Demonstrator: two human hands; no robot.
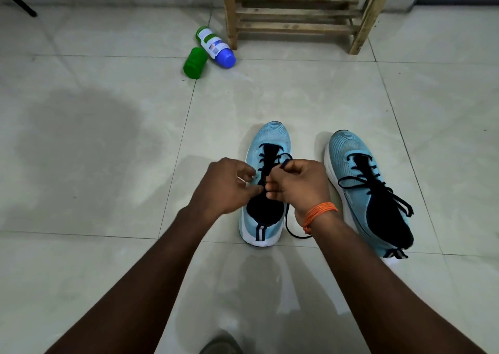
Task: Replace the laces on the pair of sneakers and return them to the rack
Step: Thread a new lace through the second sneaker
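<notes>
Two light-blue sneakers stand on the tiled floor, toes pointing away from me. The left sneaker (271,137) has a dark lace (293,232) threaded through its eyelets, with one end trailing on the floor by the heel. My left hand (226,185) and my right hand (299,186) meet over its tongue, each pinching part of that lace. The right sneaker (348,151) stands beside it, its dark lace (378,189) tied in a loose bow. The wooden rack (297,19) stands at the back.
A white bottle with a blue cap (216,46) and a green container (195,62) lie on the floor left of the rack's leg. A dark pole (19,1) slants in at the far left. A wall runs behind the rack.
</notes>
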